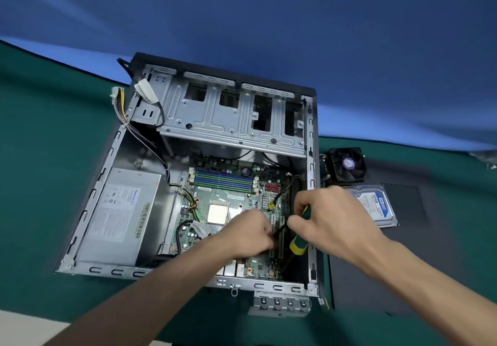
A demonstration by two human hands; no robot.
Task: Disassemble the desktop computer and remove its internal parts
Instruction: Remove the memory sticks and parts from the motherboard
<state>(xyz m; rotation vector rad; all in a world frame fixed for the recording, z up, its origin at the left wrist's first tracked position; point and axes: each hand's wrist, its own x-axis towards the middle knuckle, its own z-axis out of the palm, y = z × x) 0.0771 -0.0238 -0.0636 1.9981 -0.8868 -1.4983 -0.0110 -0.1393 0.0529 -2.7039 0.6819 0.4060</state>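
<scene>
Desktop computer case [88, 206] lies open-side up on green surface [40, 136], long axis running away from the person, drive cage at far end. Left hand [250, 234] pinches black cable over motherboard [228, 198]; right hand [330, 219] grips green/yellow screwdriver [298, 246]. Fan [348, 165], hard drive [376, 203] to the right. Blue backdrop [269, 23] behind.

Even, fairly bright light, soft shadows, strong wide-angle bending at slightly blurred edges.
</scene>
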